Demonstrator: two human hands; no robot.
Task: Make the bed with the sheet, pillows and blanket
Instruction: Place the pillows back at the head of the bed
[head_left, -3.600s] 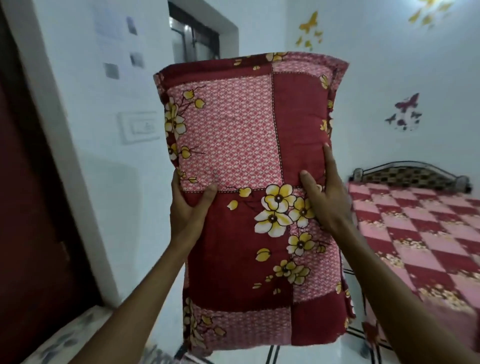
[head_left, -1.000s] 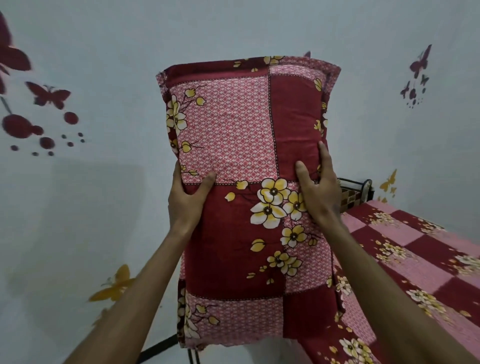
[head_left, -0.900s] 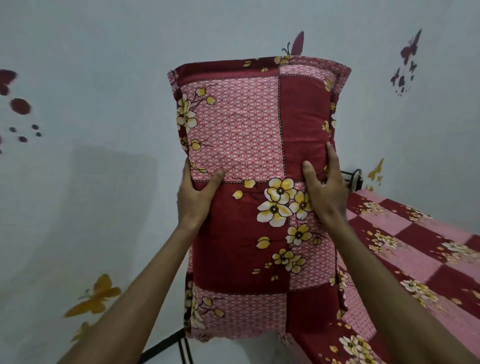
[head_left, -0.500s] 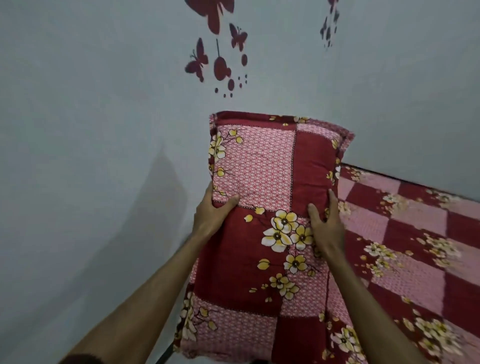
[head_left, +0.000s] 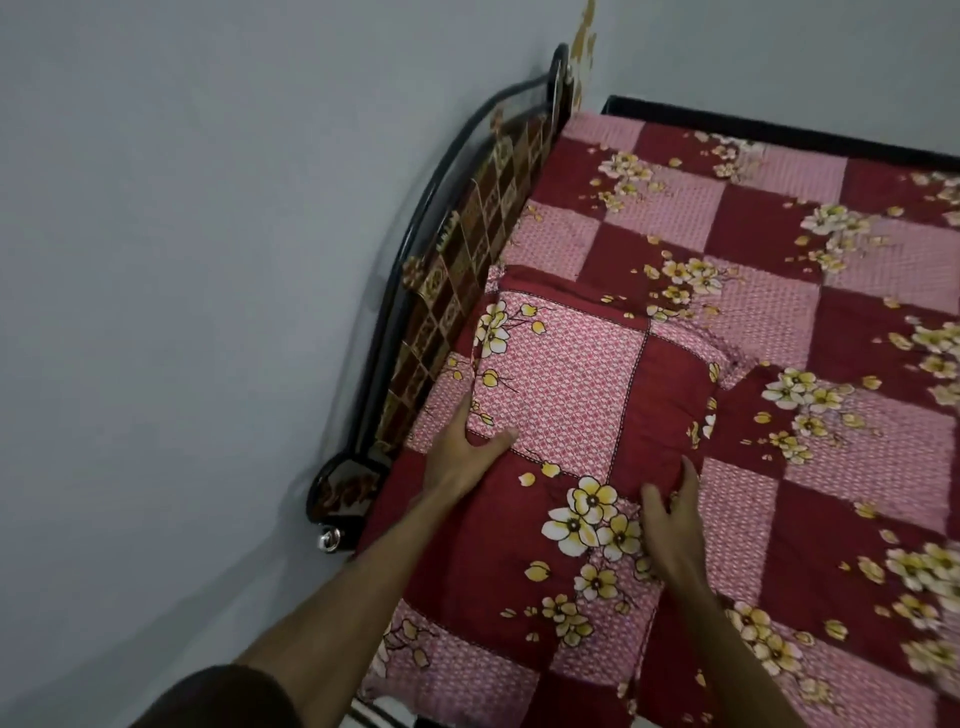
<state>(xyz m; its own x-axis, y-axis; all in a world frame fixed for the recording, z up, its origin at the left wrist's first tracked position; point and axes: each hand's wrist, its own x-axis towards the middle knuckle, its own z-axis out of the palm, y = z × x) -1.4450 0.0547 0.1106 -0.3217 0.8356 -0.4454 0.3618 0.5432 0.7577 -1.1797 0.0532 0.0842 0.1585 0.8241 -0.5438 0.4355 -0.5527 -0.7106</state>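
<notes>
Pale grey walls (head_left: 182, 260) meet at a corner behind a bed whose dark metal headboard (head_left: 467, 249) carries a brown tiled panel. Spread over the mattress is a checked sheet (head_left: 779, 291) in maroon and pink with cream flowers. Lying flat on it, just beside the headboard, is a pillow (head_left: 566, 415) in the same print. At its left edge the left hand (head_left: 465, 457) grips it, thumb on top and fingers tucked beneath. At its right side the right hand (head_left: 670, 525) curls over the edge, fingertips pressed into the cover.
</notes>
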